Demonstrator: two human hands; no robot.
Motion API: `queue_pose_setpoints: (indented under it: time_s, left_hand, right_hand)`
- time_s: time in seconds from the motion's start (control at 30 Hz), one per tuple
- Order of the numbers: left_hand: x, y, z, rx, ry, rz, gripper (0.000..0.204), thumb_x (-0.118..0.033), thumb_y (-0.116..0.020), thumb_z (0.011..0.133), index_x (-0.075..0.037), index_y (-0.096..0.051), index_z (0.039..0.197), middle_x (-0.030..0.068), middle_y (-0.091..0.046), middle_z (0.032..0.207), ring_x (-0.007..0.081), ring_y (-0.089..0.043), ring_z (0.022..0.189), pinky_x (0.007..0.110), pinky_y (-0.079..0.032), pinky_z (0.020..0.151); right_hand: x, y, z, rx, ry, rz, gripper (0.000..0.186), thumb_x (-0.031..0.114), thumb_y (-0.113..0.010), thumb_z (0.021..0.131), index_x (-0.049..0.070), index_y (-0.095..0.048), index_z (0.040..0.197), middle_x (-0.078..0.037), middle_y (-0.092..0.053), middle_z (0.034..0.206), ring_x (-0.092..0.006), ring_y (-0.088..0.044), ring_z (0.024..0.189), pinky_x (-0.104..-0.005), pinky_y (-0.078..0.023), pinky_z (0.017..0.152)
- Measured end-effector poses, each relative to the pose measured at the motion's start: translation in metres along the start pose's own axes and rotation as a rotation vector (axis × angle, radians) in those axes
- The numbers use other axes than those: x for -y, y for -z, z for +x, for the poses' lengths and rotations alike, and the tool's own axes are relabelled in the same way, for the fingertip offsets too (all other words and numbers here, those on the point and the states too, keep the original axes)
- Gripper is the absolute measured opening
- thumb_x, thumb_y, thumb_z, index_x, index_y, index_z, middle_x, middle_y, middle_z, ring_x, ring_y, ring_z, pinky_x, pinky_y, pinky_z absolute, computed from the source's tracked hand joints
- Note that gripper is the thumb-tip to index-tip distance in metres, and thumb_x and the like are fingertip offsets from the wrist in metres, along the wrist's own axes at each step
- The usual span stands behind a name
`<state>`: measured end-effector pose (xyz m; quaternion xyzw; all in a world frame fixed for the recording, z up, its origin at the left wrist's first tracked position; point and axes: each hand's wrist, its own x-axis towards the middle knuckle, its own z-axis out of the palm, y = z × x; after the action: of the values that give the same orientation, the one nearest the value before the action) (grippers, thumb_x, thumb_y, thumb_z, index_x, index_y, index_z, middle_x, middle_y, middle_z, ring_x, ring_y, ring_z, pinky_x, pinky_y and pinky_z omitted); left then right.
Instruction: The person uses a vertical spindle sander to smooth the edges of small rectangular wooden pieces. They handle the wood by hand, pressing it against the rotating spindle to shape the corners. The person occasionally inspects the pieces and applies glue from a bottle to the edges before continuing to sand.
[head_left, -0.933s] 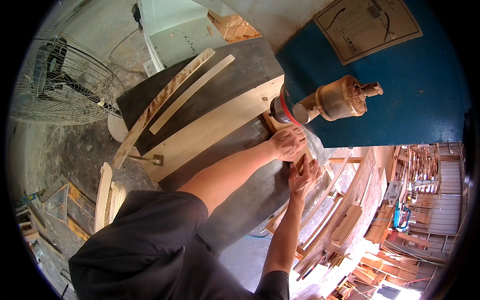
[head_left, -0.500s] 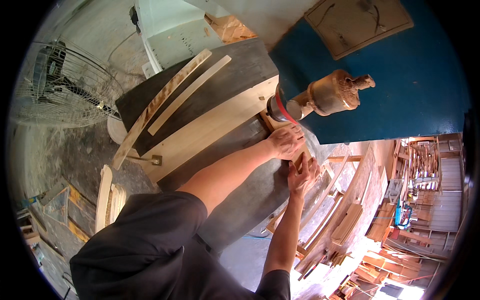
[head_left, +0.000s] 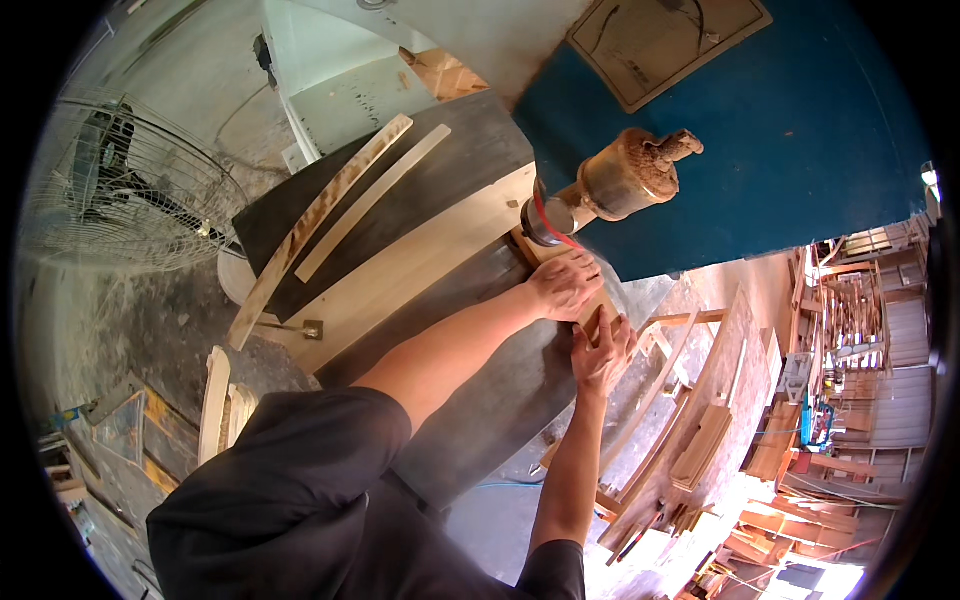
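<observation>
Over on the left stands a wire fan (head_left: 130, 190); right of it, two curved wooden strips (head_left: 320, 235) lie on the dark worktop (head_left: 470, 440), one overhanging its left edge. A long pale board (head_left: 420, 255) crosses beside them. Then comes the red-rimmed machine head (head_left: 548, 222) — just nearer, the left hand (head_left: 565, 285) grips the wooden piece (head_left: 598, 306) with bent fingers. The right hand (head_left: 605, 355) holds its near end — thumb spread from fingers. Stacked slats (head_left: 702, 447) lie farther right.
</observation>
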<state>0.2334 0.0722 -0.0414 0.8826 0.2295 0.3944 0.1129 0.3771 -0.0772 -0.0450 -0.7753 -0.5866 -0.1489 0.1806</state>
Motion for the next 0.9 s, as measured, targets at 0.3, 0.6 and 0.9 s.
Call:
queue_pose_setpoints:
  time_s: [0.3,0.6,0.9]
  left_hand:
    - [0.0,-0.004,0.002,-0.036,-0.015,0.004,0.024,-0.018,-0.074,0.082,-0.011,-0.074,0.105,0.0097,-0.077,0.099,0.0291,-0.074,0.102,0.041,-0.057,0.092]
    - [0.001,-0.011,-0.003,0.127,0.057,0.013,0.023,-0.024,-0.071,0.087,-0.008,-0.074,0.103,0.0104,-0.073,0.116,0.0272,-0.064,0.122,0.04,-0.043,0.115]
    - [0.004,-0.023,0.02,0.099,0.011,-0.007,0.026,-0.017,-0.07,0.092,-0.009,-0.075,0.117,0.0144,-0.073,0.124,0.0367,-0.069,0.116,0.049,-0.057,0.097]
  right_hand:
    - [-0.005,-0.003,0.0,-0.02,0.002,-0.014,0.063,0.039,-0.092,0.075,0.02,-0.078,0.134,-0.022,-0.06,0.148,-0.0483,-0.052,0.134,-0.0616,-0.046,0.109]
    - [0.001,-0.003,0.0,-0.034,0.021,-0.028,0.063,0.037,-0.093,0.074,0.019,-0.079,0.133,-0.021,-0.063,0.144,-0.0476,-0.054,0.133,-0.0601,-0.05,0.106]
    - [-0.015,0.008,0.018,-0.198,0.089,0.108,0.053,0.039,-0.087,0.076,0.023,-0.076,0.125,-0.019,-0.064,0.122,-0.0429,-0.059,0.114,-0.0601,-0.046,0.098]
